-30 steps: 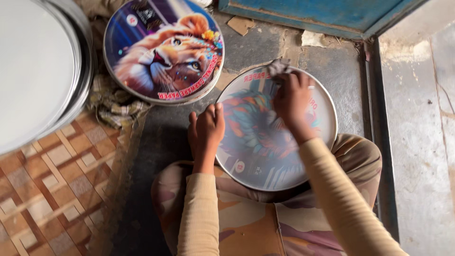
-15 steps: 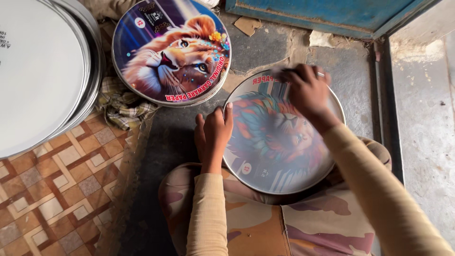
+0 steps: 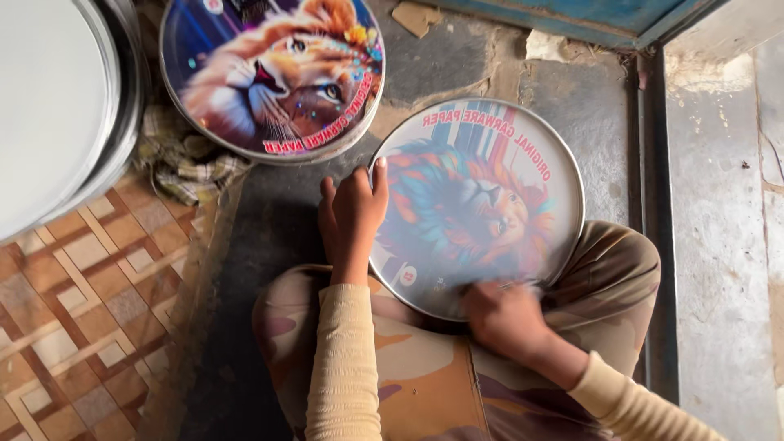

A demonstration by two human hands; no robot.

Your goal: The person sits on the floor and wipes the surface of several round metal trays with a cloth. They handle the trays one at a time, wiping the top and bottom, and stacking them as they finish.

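- A stack of plain white discs (image 3: 49, 106) fills the top-left corner, its rims running off the frame.
- Below it lies a patterned floor (image 3: 73, 327) of brown and cream tiles.
- A checked cloth (image 3: 184, 159) sits crumpled between the white stack and a second stack of discs (image 3: 273, 73), whose top face shows a lion's head on blue.
- The left hand (image 3: 351, 216) grips the left rim of the drumhead (image 3: 482, 204), fingers curled over the edge and thumb side on the printed face.
- The drumhead, a round metal-rimmed skin printed with a multicoloured lion, rests tilted on the person's lap, its far edge toward the grey floor (image 3: 572, 98).
- The right hand (image 3: 506, 318) presses on the drumhead's near edge; it is blurred, so whether the fingers pinch something there cannot be told.
- The hands are apart, one at the left rim and one at the bottom rim.
- A blue door (image 3: 588, 16) edge crosses the top, and a pale wall (image 3: 727, 245) runs down the right.
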